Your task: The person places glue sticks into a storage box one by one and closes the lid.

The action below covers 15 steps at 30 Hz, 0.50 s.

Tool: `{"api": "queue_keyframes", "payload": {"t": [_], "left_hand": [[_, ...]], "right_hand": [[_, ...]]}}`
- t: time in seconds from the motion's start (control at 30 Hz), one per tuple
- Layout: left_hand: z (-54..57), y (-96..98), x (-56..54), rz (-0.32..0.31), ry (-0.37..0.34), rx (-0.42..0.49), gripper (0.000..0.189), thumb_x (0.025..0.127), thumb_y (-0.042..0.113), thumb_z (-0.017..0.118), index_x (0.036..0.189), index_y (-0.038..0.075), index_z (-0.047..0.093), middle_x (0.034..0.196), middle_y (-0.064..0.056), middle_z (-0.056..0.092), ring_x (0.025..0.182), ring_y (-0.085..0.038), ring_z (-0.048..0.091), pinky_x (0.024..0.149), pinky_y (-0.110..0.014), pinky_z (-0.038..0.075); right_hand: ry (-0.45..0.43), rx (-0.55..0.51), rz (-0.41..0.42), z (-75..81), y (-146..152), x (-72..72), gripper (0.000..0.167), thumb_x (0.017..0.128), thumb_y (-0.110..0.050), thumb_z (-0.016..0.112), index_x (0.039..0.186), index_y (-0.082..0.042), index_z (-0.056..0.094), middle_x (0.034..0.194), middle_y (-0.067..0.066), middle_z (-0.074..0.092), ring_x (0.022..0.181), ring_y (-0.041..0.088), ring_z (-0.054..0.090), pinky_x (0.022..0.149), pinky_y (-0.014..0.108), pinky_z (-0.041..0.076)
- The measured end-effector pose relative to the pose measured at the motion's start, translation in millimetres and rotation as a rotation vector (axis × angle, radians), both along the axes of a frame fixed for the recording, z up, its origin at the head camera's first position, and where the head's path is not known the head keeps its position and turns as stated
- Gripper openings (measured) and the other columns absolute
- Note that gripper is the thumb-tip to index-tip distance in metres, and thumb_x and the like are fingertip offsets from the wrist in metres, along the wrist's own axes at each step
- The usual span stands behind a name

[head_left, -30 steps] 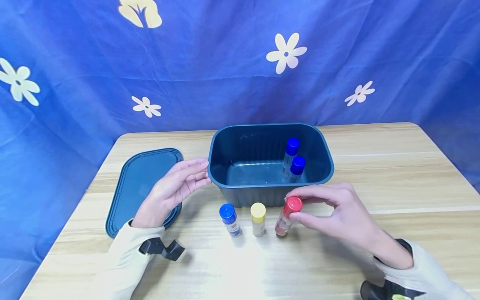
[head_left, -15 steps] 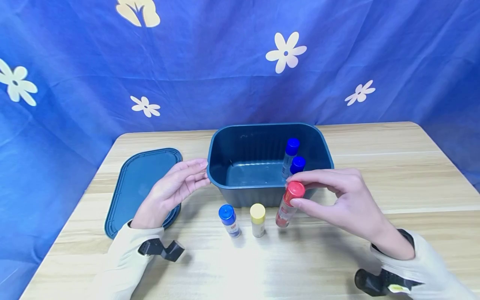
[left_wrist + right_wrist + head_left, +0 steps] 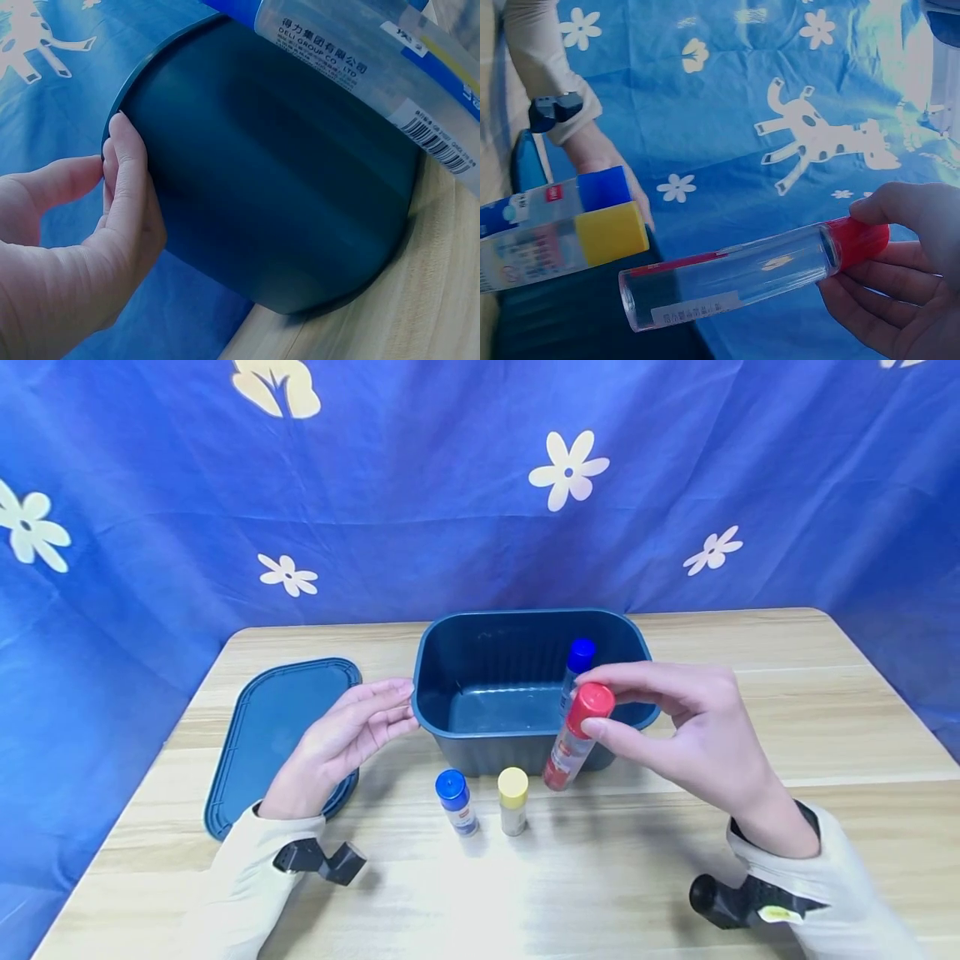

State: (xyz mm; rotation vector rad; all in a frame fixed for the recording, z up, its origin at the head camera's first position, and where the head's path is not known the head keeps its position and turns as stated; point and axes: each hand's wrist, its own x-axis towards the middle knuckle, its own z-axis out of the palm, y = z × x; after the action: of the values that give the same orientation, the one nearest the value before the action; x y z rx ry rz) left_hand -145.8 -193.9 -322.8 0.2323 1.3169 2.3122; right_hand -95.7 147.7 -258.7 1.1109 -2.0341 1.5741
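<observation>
A clear tube with a red cap (image 3: pixel 567 752) is tilted in front of the bin, its lower end raised off the table. My right hand (image 3: pixel 678 718) pinches it by the cap between thumb and fingers, as the right wrist view also shows. My left hand (image 3: pixel 352 739) touches the left rim of the dark teal bin (image 3: pixel 487 747), fingers fairly straight against the outer wall (image 3: pixel 262 165). Inside the bin, at its right, a blue-capped tube (image 3: pixel 581 656) stands; another there is hidden behind my right hand.
A blue-capped tube (image 3: pixel 457 806) and a yellow-capped tube (image 3: pixel 513 802) stand on the table in front of the bin. The teal lid (image 3: pixel 273 727) lies to the left. A blue patterned curtain (image 3: pixel 420 485) hangs behind the table.
My right hand has lifted the red-capped tube off the table and brought it up toward the bin's front rim. The left hand has stayed at the left rim.
</observation>
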Motion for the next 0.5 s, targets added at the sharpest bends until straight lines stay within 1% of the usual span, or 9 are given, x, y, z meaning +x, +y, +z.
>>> {"api": "queue_keyframes", "payload": {"t": [0.07, 0.23, 0.3, 0.5], "left_hand": [[-0.2, 0.1, -0.2, -0.001, -0.001, 0.004, 0.019, 0.101, 0.001, 0.047, 0.107, -0.002, 0.064, 0.095, -0.010, 0.067, 0.087, -0.017, 0.066, 0.084, -0.027, 0.056], [-0.2, 0.6, -0.2, -0.006, -0.004, 0.016, 0.018, 0.101, 0.001, 0.047, 0.109, -0.004, 0.062, 0.095, -0.011, 0.067, 0.087, -0.017, 0.066, 0.084, -0.028, 0.056], [-0.9, 0.1, -0.6, -0.007, -0.006, 0.020, 0.018, 0.101, 0.001, 0.046, 0.110, -0.005, 0.062, 0.095, -0.011, 0.067, 0.087, -0.017, 0.066, 0.084, -0.028, 0.056], [-0.3, -0.3, -0.1, -0.002, -0.010, 0.010, 0.018, 0.100, 0.001, 0.047, 0.109, -0.005, 0.062, 0.095, -0.011, 0.067, 0.086, -0.017, 0.066, 0.085, -0.028, 0.056]], "right_hand": [[-0.001, -0.018, 0.002, 3.2, -1.0, -1.6, 0.042, 0.067, 0.020, 0.075, 0.105, 0.006, 0.070, 0.097, 0.012, 0.072, 0.086, 0.018, 0.068, 0.081, 0.027, 0.057], [-0.011, 0.005, -0.071, 10.7, -2.0, -3.3, 0.041, 0.069, 0.019, 0.075, 0.106, 0.002, 0.071, 0.099, 0.012, 0.072, 0.088, 0.019, 0.068, 0.083, 0.027, 0.056], [-0.015, -0.002, -0.084, 12.7, -2.6, -4.9, 0.040, 0.070, 0.018, 0.074, 0.106, 0.002, 0.071, 0.100, 0.013, 0.072, 0.089, 0.019, 0.068, 0.083, 0.027, 0.056], [-0.018, -0.086, -0.041, 17.4, -4.3, -12.0, 0.034, 0.072, 0.020, 0.071, 0.104, 0.008, 0.069, 0.097, 0.016, 0.071, 0.086, 0.020, 0.069, 0.083, 0.028, 0.056]]}}
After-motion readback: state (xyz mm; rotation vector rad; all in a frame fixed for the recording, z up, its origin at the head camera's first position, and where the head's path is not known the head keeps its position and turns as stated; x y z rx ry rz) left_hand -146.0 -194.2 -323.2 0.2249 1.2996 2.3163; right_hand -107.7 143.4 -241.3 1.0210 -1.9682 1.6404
